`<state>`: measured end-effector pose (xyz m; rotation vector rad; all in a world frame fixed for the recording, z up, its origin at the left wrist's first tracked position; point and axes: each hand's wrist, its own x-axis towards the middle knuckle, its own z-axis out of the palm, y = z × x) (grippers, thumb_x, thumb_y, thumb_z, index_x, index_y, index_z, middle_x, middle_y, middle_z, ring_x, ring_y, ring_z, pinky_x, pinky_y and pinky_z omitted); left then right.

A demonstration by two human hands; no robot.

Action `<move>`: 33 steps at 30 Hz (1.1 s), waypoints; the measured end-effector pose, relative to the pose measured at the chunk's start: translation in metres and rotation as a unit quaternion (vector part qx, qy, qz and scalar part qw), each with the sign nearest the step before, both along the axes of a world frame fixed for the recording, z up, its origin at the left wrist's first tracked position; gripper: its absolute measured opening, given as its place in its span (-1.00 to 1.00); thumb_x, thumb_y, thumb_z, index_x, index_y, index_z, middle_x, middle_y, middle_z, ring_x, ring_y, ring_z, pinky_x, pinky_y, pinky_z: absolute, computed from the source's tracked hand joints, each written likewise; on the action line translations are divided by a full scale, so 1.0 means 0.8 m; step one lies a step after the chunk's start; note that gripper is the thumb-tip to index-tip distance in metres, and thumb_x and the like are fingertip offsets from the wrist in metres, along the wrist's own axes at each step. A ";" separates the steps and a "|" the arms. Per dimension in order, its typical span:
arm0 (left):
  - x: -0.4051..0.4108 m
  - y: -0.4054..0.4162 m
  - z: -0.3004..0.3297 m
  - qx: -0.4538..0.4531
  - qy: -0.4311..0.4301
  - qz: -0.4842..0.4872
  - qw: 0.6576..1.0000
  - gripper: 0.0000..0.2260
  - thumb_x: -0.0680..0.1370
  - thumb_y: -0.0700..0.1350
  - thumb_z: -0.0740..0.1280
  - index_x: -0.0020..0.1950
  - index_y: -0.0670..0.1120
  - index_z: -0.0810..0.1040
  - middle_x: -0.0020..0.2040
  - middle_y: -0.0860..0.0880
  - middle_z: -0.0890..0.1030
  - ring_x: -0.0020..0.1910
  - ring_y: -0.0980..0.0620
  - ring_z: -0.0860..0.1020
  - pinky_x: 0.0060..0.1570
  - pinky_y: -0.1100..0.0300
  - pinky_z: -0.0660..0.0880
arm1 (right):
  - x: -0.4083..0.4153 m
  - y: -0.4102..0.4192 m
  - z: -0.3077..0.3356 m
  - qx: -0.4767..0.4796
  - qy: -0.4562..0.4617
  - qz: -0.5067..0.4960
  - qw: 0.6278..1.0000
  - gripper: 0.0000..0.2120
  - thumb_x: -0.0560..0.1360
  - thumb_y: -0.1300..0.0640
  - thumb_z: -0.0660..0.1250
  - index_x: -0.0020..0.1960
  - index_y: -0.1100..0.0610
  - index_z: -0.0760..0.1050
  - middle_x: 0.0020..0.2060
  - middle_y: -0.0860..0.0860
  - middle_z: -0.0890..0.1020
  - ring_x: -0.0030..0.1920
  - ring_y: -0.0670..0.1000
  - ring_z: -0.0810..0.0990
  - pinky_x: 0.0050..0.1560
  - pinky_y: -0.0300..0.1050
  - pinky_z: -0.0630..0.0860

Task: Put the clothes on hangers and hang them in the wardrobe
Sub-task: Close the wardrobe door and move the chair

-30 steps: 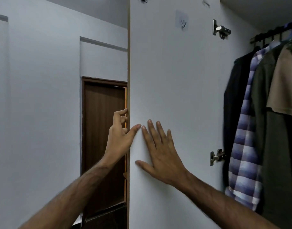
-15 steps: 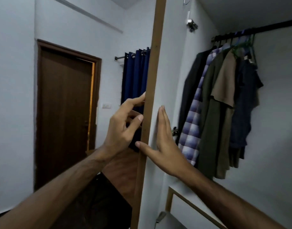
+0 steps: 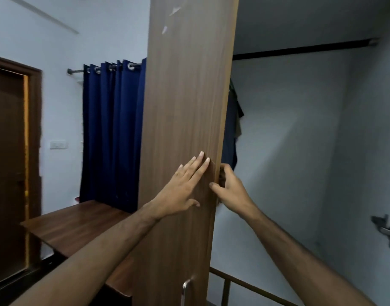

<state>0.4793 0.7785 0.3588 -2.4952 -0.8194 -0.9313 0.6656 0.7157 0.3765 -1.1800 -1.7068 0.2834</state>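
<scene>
The wardrobe door (image 3: 185,133) has swung round since half a second ago: then it showed only its thin brown edge, now its wood-grain outer face fills the middle of the view and hides most of the hanging clothes (image 3: 232,129), of which a dark sliver shows past its free edge, under the black rail (image 3: 300,49) inside the wardrobe. The left hand (image 3: 183,188), earlier curled at the door's edge, now lies flat on the outer face with fingers straight. The right hand (image 3: 230,188), earlier flat on the white inner side, now grips the door's edge, thumb on the front and fingers wrapped behind. Left of the door hang blue curtains (image 3: 112,133) above a wooden table (image 3: 74,226). A metal handle (image 3: 185,290) sits low on the door.
</scene>
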 end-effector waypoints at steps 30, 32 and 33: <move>0.121 0.130 -0.043 0.050 -0.020 0.040 0.998 0.10 0.39 0.01 0.58 0.66 -0.04 -0.14 0.65 -0.08 -0.23 0.62 -0.18 -0.19 0.53 -0.27 0.12 | 0.069 0.092 -0.026 -0.042 -0.105 -0.275 0.955 -0.55 0.66 0.12 0.29 0.50 0.17 0.29 0.39 0.10 0.46 0.38 0.10 0.47 0.36 -0.01 0.47; 0.119 0.119 -0.042 0.037 -0.027 0.022 0.999 0.03 0.40 -0.03 0.57 0.66 -0.06 -0.04 0.66 -0.09 -0.13 0.63 -0.18 -0.11 0.50 -0.24 0.20 | 0.070 0.052 -0.035 -0.010 -0.171 -0.316 0.933 -0.43 0.64 0.08 0.31 0.57 0.16 0.20 0.49 0.08 0.33 0.49 0.08 0.31 0.49 -0.02 0.32; 0.119 0.110 -0.042 0.034 -0.035 0.008 0.999 -0.04 0.41 -0.05 0.55 0.65 -0.07 0.04 0.66 -0.10 -0.04 0.63 -0.19 -0.02 0.48 -0.23 0.25 | 0.070 0.026 -0.040 0.014 -0.197 -0.329 0.923 -0.40 0.63 0.08 0.31 0.59 0.14 0.17 0.52 0.06 0.29 0.51 0.07 0.26 0.53 -0.02 0.27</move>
